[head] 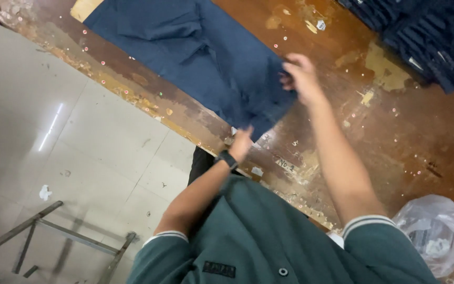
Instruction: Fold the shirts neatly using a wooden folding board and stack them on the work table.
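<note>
Looking down from my head camera, I have a dark navy blue piece of cut fabric (206, 58) lying flat on the worn brown wooden worktable (395, 137), its long side running roughly along the table's near edge so that the end closest to me sits right at the lip, where I can get at it without leaning. My left hand (241, 143), the one with the black wristwatch (227, 159), is at the table edge with its fingers pressed together on the near lower corner of the cloth; I judge it is pinching that corner, though the fingertips are partly hidden against the fabric. My right hand (301, 78) is farther out over the table, at the right edge of the same piece, its fingers closed on the cloth there, a little blurred. Holding the two points apart like this keeps the end of the piece taut between my hands rather than bunched. At the far right corner of the table sits a stack of folded dark blue garments (426, 37), well apart from the piece I hold and out of the way of my arms. Near my right elbow a crumpled clear plastic bag (437, 231) rests on the table. To my left, below the table, is the pale tiled floor (80, 147) with a grey metal frame (53, 236) lying on it.
</note>
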